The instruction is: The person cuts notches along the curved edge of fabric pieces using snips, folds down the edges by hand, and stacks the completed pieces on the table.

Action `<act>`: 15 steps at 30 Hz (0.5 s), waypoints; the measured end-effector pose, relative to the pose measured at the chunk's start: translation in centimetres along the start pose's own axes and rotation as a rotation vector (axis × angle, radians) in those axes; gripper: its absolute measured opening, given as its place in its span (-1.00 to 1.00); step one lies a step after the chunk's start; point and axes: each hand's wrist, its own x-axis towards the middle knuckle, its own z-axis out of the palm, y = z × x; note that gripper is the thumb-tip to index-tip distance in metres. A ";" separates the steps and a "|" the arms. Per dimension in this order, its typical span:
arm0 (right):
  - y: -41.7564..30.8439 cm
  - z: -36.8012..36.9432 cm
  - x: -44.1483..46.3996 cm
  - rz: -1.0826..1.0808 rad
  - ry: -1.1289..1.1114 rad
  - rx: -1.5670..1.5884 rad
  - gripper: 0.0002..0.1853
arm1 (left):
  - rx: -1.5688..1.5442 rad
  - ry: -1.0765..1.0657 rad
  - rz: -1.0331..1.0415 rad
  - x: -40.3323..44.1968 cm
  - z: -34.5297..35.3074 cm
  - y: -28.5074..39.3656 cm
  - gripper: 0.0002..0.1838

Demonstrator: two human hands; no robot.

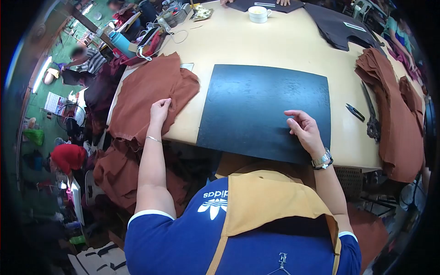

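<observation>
On the table's left side lies a pile of reddish-brown fabric point(142, 98). My left hand point(160, 111) pinches the fabric near its right edge, fingertips pressed together on the cloth. In front of me a large black mat point(256, 105) lies flat and reaches over the near table edge. Above the mat's right part is my right hand point(305, 130), with nothing in it. Its thumb and forefinger stand apart and the other fingers are curled.
At the right are thread snips point(355, 112), large scissors point(370, 110) and stacked brown fabric point(394, 119). Dark cut pieces point(339, 25) and a white cup point(259, 14) sit at the far side, near another person's hands point(282, 2). A blue bottle point(121, 43) stands back left.
</observation>
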 end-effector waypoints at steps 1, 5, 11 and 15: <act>0.0 0.0 0.0 -0.002 -0.007 0.003 -0.74 | -0.047 -0.010 -0.033 0.0 0.0 0.0 -0.64; 0.1 0.0 0.0 0.002 -0.009 0.006 -0.74 | -0.161 -0.049 -0.103 0.2 -0.2 -0.3 -0.64; 0.2 -0.1 0.1 -0.005 -0.009 0.007 -0.74 | -0.206 0.003 -0.026 -0.1 0.0 -0.1 -0.72; 0.1 0.0 0.1 -0.006 -0.008 0.010 -0.74 | -0.336 -0.065 -0.161 -0.8 -0.5 2.3 -0.77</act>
